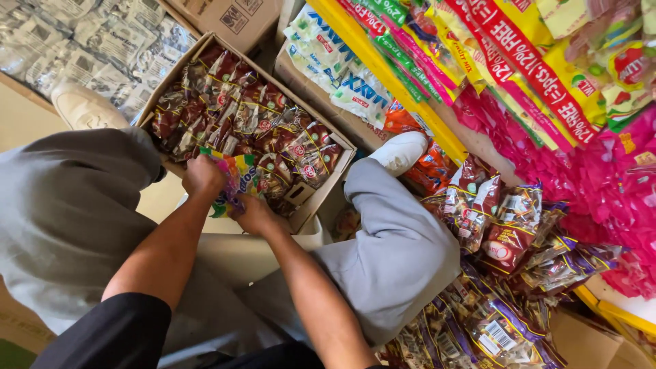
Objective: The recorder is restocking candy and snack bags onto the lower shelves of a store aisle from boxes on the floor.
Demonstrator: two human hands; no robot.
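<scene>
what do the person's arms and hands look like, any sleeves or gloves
Both hands are bare: no gloves, rings or watch show on the left hand or the right hand. The forearms are uncovered too. A black short sleeve covers the left upper arm; the right arm's sleeve is barely in view at the bottom edge.

The colourful packet point(236, 181) is partly hidden behind both hands point(203, 179), so its full shape cannot be seen. The fingers curl under it, out of sight. The cardboard box point(321, 195) has its near wall hidden by the arms and knees. The pile of snack bags point(506, 287) runs off the bottom edge. The hanging packets point(519, 61) are cut off at the top and right.
</scene>
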